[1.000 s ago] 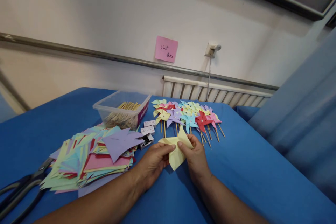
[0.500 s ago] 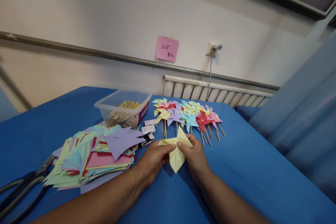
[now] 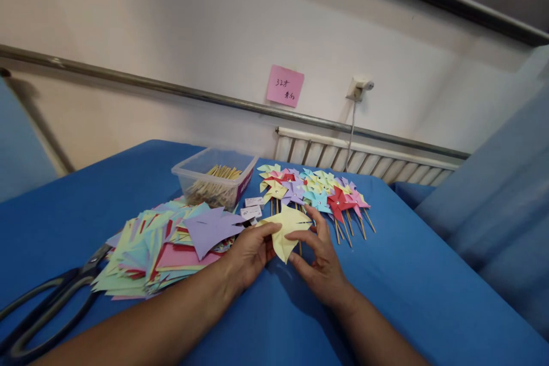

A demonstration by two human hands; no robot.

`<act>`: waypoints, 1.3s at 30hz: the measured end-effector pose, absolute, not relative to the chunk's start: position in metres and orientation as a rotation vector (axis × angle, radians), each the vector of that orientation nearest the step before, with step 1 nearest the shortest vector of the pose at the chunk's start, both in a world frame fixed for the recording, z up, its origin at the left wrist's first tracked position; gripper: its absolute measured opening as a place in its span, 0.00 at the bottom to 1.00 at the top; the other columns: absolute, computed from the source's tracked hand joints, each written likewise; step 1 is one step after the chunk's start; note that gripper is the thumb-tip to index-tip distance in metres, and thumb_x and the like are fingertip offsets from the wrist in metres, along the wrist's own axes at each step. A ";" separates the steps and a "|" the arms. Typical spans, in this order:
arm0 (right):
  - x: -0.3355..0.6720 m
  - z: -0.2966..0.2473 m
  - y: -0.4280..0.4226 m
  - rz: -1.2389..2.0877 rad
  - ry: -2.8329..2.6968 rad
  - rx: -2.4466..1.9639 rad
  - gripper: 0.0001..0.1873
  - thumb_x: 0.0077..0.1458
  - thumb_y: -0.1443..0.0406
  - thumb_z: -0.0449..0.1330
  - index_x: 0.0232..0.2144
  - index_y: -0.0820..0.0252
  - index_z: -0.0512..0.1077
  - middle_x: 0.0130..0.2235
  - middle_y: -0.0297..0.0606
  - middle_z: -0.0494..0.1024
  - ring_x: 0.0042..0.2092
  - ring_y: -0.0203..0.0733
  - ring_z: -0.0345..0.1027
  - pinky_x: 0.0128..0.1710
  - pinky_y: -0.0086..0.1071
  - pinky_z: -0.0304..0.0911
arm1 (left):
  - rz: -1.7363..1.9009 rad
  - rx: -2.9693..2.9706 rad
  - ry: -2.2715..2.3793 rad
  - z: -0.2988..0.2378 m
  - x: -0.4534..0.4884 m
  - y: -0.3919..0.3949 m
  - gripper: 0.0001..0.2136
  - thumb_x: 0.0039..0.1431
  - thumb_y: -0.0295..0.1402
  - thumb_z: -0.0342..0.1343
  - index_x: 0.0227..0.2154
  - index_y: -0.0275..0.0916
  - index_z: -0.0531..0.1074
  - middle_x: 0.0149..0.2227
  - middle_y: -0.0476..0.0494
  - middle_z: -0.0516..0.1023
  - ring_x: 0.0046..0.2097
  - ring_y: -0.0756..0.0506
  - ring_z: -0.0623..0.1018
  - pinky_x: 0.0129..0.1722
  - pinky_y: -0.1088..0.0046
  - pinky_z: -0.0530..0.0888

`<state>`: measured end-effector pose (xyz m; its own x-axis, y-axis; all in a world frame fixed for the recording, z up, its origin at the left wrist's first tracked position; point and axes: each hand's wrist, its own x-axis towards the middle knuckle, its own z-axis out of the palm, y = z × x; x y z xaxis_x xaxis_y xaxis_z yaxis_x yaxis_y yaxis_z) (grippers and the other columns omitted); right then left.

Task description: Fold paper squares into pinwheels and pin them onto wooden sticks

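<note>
A pale yellow cut-paper pinwheel piece [image 3: 283,230] with slits is raised over the blue table. My left hand [image 3: 253,251] pinches its left side, thumb on top and fingers underneath. On the right edge and lower corner my right hand [image 3: 319,260] holds it lightly, with index finger and thumb bent around the paper. Left of my hands, a purple cut-paper piece [image 3: 212,230] tops a stack of coloured paper pieces [image 3: 141,251]. Behind the yellow piece lie finished paper pinwheels [image 3: 317,200] on sticks. Small white boxes [image 3: 251,213] are partly hidden by my left hand.
A clear plastic tub [image 3: 189,174] of wooden sticks stands at the back. Large scissors [image 3: 68,291] lie at the left. A radiator [image 3: 326,151], metal rail [image 3: 206,94] and pink note [image 3: 285,86] are along the wall. A blue curtain [image 3: 484,200] hangs at right.
My right hand has loosened its thumb pinch and shifted its fingers to the paper's right and lower edges. The yellow piece now lies flatter and more open. The view has swung slightly left.
</note>
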<state>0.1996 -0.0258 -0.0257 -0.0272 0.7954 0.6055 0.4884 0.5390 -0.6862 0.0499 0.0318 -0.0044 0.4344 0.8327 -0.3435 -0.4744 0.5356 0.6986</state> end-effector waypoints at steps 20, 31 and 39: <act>0.205 -0.035 -0.012 0.620 -1.385 -1.281 0.06 0.45 0.67 0.62 0.20 0.59 0.70 0.46 0.41 0.70 0.48 0.46 0.66 0.48 0.37 0.58 | 0.837 0.732 0.753 -0.016 0.055 0.025 0.09 0.46 0.26 0.63 0.33 0.33 0.77 0.34 0.39 0.81 0.33 0.46 0.78 0.37 0.70 0.74; 0.204 -0.034 -0.012 0.625 -1.379 -1.264 0.07 0.45 0.68 0.62 0.19 0.58 0.68 0.44 0.41 0.72 0.47 0.45 0.67 0.48 0.38 0.59 | 0.834 0.741 0.793 -0.016 0.057 0.024 0.10 0.45 0.26 0.63 0.34 0.32 0.77 0.35 0.38 0.81 0.33 0.45 0.78 0.38 0.69 0.73; 0.205 -0.033 -0.014 0.677 -1.419 -1.268 0.06 0.45 0.67 0.62 0.20 0.58 0.70 0.46 0.42 0.72 0.48 0.46 0.67 0.48 0.39 0.59 | 0.832 0.761 0.816 -0.016 0.056 0.024 0.10 0.43 0.28 0.64 0.32 0.32 0.76 0.34 0.37 0.81 0.34 0.43 0.79 0.38 0.68 0.73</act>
<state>0.2047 -0.0136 -0.0326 0.1310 0.9344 0.3313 0.3311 0.2737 -0.9030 0.0562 0.0236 -0.0157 0.4236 0.8517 -0.3086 -0.3244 0.4607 0.8262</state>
